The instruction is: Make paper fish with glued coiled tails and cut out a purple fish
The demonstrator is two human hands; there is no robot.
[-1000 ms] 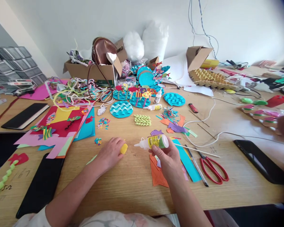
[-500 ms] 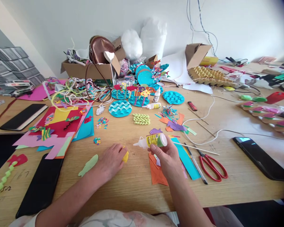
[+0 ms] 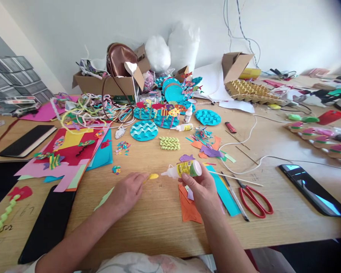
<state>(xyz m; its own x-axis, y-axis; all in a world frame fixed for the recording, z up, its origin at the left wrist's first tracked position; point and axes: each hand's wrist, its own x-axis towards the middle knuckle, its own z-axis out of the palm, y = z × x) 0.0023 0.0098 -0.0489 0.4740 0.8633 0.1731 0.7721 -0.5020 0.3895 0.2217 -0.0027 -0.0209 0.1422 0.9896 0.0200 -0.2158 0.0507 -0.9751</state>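
Observation:
A small yellow piece (image 3: pixel 153 176) is pinched at its left end between the fingertips of my left hand (image 3: pixel 127 191), just above the table. My right hand (image 3: pixel 201 185) is wrapped round a white glue bottle (image 3: pixel 187 168) with a yellow and green label. The bottle lies nearly level, its nozzle pointing left and close to the yellow piece. Under my left forearm a light green paper shape (image 3: pixel 104 198) is partly hidden. Orange paper (image 3: pixel 189 204) lies below my right hand.
Red-handled scissors (image 3: pixel 257 201), a pen (image 3: pixel 235 197) and a blue strip (image 3: pixel 224 191) lie on the right, with a phone (image 3: pixel 312 187) beyond. Coloured paper sheets (image 3: pixel 74 151) and a black phone-like slab (image 3: pixel 49 223) are on the left. Blue decorated discs (image 3: pixel 144 130) stand behind.
My left hand has raised and tilted the yellow piece, which now shows more edge-on near the nozzle. My left forearm covers more of the green shape. The bottle has barely moved.

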